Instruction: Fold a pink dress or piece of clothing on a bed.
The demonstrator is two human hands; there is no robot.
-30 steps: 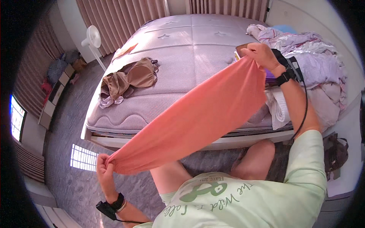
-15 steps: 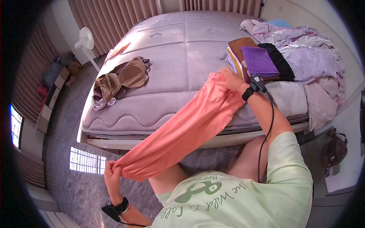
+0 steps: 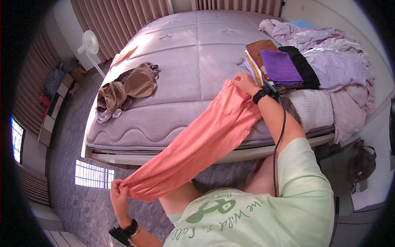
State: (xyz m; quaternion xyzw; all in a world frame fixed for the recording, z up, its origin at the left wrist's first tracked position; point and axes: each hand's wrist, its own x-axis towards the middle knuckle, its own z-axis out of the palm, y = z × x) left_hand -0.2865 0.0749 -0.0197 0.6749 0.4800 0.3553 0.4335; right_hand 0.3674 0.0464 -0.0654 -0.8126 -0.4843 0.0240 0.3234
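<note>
Coral trousers point(image 3: 191, 144) with a gathered elastic edge stretch slantwise between my two hands, over the near edge of the bed. My left hand point(image 3: 119, 192) pinches the lower corner beside the gathered edge, low on the left above the floor. At the upper end, my right hand point(image 3: 245, 83) is closed on the cloth, just above the mattress point(image 3: 181, 109). Beside that hand lies a folded pile with a purple cloth point(image 3: 282, 67) on top. Black bands with devices and cables sit on both wrists.
Brown bras point(image 3: 138, 80) lie on the mattress at the left. Rumpled bedding point(image 3: 333, 61) is heaped at the right, with a folded white knit point(image 3: 312, 109) nearer me. A white fan point(image 3: 89, 42) stands beyond the bed's left side. A dark bag point(image 3: 361, 164) hangs at the right.
My right hand has shifted slightly left with its end of the trousers. My left hand has dipped a little. The view has shifted slightly, and both hands keep their hold.
</note>
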